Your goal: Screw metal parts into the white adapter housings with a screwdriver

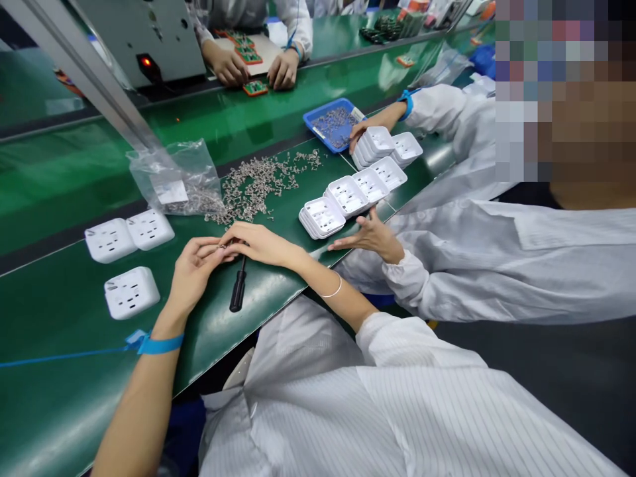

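Note:
My left hand and my right hand meet over the green bench, fingertips pinched together. Small metallic bits glint between them, too small and covered to name surely. A black-handled screwdriver lies just below my right hand, its shaft running up under the fingers. Beyond my hands spreads a loose pile of small metal pieces. To the left rest white plastic socket housings: a single one near my left wrist and a pair behind it.
A clear plastic bag of metal pieces sits behind the pile. White housings stand stacked at right, near a co-worker's hand. Their other hand is by a blue tray. A blue wrist cord crosses the bench.

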Demonstrator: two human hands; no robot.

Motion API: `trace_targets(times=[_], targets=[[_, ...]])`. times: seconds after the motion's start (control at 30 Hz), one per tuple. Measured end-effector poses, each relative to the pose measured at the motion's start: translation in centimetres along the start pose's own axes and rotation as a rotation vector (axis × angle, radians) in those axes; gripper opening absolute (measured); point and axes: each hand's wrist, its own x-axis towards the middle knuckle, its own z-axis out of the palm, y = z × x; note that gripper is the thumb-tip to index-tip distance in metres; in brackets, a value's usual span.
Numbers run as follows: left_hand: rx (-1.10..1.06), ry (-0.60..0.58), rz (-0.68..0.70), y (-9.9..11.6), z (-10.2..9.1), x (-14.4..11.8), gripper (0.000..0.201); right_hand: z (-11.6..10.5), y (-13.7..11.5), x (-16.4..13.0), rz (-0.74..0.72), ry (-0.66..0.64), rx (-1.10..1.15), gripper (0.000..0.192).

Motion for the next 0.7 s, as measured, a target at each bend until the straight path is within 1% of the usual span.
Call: trace_targets(times=[0.1,0.2,0.27,0.33,0.4,0.5,0.6,0.63,0.7], targets=[[0.055,0.016,0.047,0.1,0.4,-0.2,0.048,0.0,-0.7,-0.5,0.005,0.028,0.02,0.017],[0.164,0.025,0.094,-0.1,0.7,-0.2,0.047,0.4,-1.1,-1.2,0.087,0.101,0.039,0.018],[0.236,0.004,0.111,-0.1,0.9,-0.2,0.044,0.7,-1.1,-1.8,0.151,0.163,0.05,0.018],[0.278,-0.04,0.11,0.0,1.1,-0.2,0.042,1.0,-1.1,-2.3,0.191,0.209,0.058,0.018],[0.259,-0.099,0.084,0.4,1.4,-0.1,0.042,1.1,-1.1,-2.8,0.214,0.243,0.071,0.021],[0.128,-0.17,0.012,0.9,1.9,0.4,0.041,1.3,-1.0,-3.5,0.232,0.307,0.063,0.023],[0.022,-0.214,-0.044,1.1,2.8,1.5,0.035,1.5,-0.8,-4.0,0.248,0.413,0.007,0.024],[0.019,-0.228,-0.043,1.0,3.2,1.9,0.033,1.6,-0.7,-4.1,0.264,0.453,0.019,0.023],[0.052,-0.24,-0.004,1.0,4.0,2.6,0.026,1.5,-0.4,-4.3,0.316,0.528,0.133,0.017]])
